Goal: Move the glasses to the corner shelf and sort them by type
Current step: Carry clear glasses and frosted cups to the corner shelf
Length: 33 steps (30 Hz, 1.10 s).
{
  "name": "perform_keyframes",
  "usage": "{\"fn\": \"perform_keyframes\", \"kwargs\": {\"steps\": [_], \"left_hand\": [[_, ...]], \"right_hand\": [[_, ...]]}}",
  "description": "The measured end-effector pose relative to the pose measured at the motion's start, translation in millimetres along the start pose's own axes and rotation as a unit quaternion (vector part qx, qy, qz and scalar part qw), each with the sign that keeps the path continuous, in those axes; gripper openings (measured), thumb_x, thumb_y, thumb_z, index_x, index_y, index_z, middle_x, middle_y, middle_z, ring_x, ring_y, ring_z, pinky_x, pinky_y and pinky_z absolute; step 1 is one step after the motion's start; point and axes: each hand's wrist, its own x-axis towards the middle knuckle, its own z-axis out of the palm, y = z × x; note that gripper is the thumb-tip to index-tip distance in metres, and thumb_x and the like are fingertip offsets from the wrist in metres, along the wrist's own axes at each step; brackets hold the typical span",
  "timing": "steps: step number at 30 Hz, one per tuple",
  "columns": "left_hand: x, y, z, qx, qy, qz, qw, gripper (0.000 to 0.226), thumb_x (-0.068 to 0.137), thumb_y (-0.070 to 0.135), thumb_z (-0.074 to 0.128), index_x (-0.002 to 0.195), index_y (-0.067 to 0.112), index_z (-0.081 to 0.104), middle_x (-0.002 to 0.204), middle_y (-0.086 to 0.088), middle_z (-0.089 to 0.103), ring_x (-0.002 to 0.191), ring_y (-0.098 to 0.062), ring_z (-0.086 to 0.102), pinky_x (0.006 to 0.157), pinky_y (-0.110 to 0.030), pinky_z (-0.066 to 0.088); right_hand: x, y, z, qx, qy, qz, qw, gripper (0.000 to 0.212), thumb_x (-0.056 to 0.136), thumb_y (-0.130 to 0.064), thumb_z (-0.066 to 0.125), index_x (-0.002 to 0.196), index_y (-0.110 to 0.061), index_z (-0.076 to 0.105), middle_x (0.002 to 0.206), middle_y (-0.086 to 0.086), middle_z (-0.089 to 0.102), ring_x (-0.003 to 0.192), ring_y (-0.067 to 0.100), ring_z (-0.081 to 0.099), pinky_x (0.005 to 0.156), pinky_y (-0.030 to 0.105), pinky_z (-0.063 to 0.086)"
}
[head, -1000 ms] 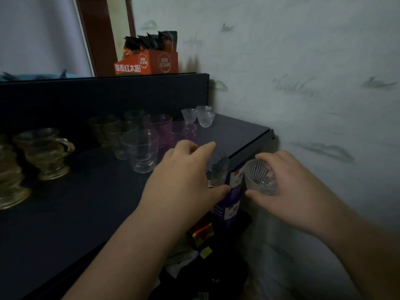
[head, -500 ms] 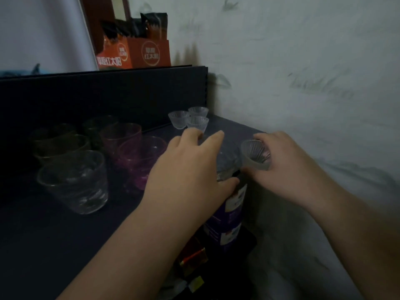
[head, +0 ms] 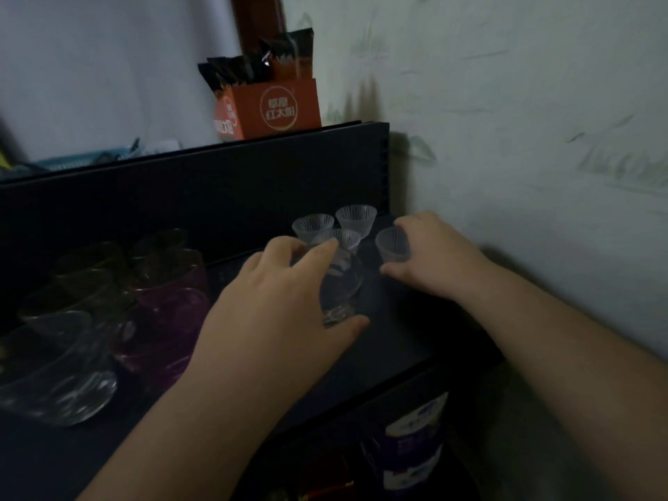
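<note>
Three ribbed cups (head: 346, 226): clustered, back corner, just left of the right hand's cup
Right hand (head: 433, 258): pinches fourth ribbed cup (head: 392, 244); nearer the cluster
Left hand (head: 285, 301): grips clear tumbler (head: 341, 283)

One head cam, close in, looks fwd and down over dark shelf (head: 415, 341); wall corner at 12-1 o'clock, forearms enter from 5-7 o'clock.

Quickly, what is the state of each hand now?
Left hand: holding a clear glass.
Right hand: holding a small ribbed cup.
</note>
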Motion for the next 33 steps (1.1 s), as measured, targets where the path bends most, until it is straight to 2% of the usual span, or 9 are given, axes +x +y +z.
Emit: {"fn": "perform_keyframes", "kwargs": {"steps": [7, 10, 13, 15, 18, 23, 26, 30, 33], "left_hand": [[20, -9, -9, 0.022, -0.065, -0.083, 0.994, 0.094, 0.076, 0.077, 0.051, 0.153, 0.038, 0.015, 0.146, 0.009, 0.030, 0.127, -0.014, 0.038, 0.097, -0.027, 0.035], [33, -21, -24, 0.009, -0.115, -0.117, 0.986, 0.097, 0.074, 0.074, 0.056, 0.154, 0.036, 0.015, 0.147, 0.006, 0.030, 0.126, -0.017, 0.042, 0.100, -0.030, 0.038], [53, -38, -40, 0.003, -0.127, -0.134, 0.983, 0.099, 0.070, 0.071, 0.061, 0.153, 0.036, 0.020, 0.143, 0.002, 0.033, 0.121, -0.020, 0.048, 0.100, -0.035, 0.042], [69, -53, -47, 0.003, -0.136, -0.146, 0.980, 0.098, 0.070, 0.067, 0.065, 0.152, 0.036, 0.022, 0.140, -0.001, 0.034, 0.117, -0.022, 0.049, 0.098, -0.034, 0.042], [96, -77, -51, 0.014, -0.156, -0.155, 0.976, 0.097, 0.068, 0.062, 0.070, 0.150, 0.033, 0.027, 0.138, -0.004, 0.036, 0.113, -0.025, 0.051, 0.094, -0.035, 0.043], [135, -114, -34, 0.059, -0.216, -0.139, 0.965, 0.090, 0.065, 0.058, 0.079, 0.141, 0.025, 0.043, 0.127, -0.001, 0.052, 0.102, -0.020, 0.054, 0.084, -0.033, 0.046], [150, -127, -19, 0.080, -0.260, -0.137, 0.952, 0.089, 0.066, 0.057, 0.080, 0.139, 0.022, 0.044, 0.129, -0.001, 0.052, 0.106, -0.021, 0.054, 0.086, -0.033, 0.046], [161, -137, -6, 0.098, -0.296, -0.140, 0.940, 0.087, 0.066, 0.057, 0.081, 0.137, 0.021, 0.045, 0.125, 0.002, 0.051, 0.103, -0.019, 0.051, 0.085, -0.034, 0.044], [164, -142, 1, 0.117, -0.309, -0.143, 0.933, 0.087, 0.065, 0.056, 0.082, 0.136, 0.022, 0.045, 0.129, 0.001, 0.051, 0.106, -0.021, 0.052, 0.090, -0.038, 0.047]], "right_hand": [[27, -4, 18, 0.024, -0.029, -0.017, 0.999, 0.078, 0.078, -0.050, 0.078, 0.143, -0.019, 0.046, 0.134, 0.008, 0.048, 0.117, 0.028, 0.055, 0.084, 0.032, 0.040], [25, -4, 14, 0.015, -0.016, -0.051, 0.998, 0.080, 0.074, -0.052, 0.079, 0.140, -0.020, 0.048, 0.128, 0.008, 0.050, 0.115, 0.029, 0.054, 0.088, 0.036, 0.045], [14, -7, 1, 0.035, 0.034, -0.105, 0.993, 0.063, 0.074, -0.050, 0.077, 0.126, -0.021, 0.057, 0.118, 0.006, 0.053, 0.109, 0.030, 0.054, 0.088, 0.041, 0.048], [7, -13, -7, 0.053, 0.049, -0.141, 0.987, 0.052, 0.074, -0.050, 0.072, 0.116, -0.023, 0.058, 0.111, 0.003, 0.053, 0.103, 0.026, 0.054, 0.083, 0.040, 0.047], [-1, -29, -16, 0.063, 0.041, -0.197, 0.977, 0.061, 0.075, -0.058, 0.068, 0.125, -0.027, 0.054, 0.115, -0.005, 0.051, 0.106, 0.017, 0.052, 0.086, 0.034, 0.045], [-15, -52, -13, 0.076, 0.027, -0.243, 0.967, 0.074, 0.075, -0.055, 0.072, 0.140, -0.029, 0.047, 0.127, -0.011, 0.047, 0.120, 0.012, 0.047, 0.098, 0.030, 0.043], [-19, -59, -6, 0.071, 0.011, -0.252, 0.965, 0.076, 0.078, -0.057, 0.070, 0.144, -0.031, 0.043, 0.130, -0.013, 0.044, 0.123, 0.009, 0.044, 0.098, 0.024, 0.039], [-21, -60, 0, 0.070, 0.004, -0.255, 0.964, 0.076, 0.076, -0.060, 0.067, 0.143, -0.034, 0.043, 0.127, -0.015, 0.044, 0.120, 0.006, 0.045, 0.098, 0.023, 0.039], [-24, -59, 1, 0.078, 0.007, -0.255, 0.964, 0.075, 0.076, -0.059, 0.068, 0.142, -0.034, 0.044, 0.125, -0.016, 0.044, 0.117, 0.005, 0.045, 0.098, 0.024, 0.040]]}}
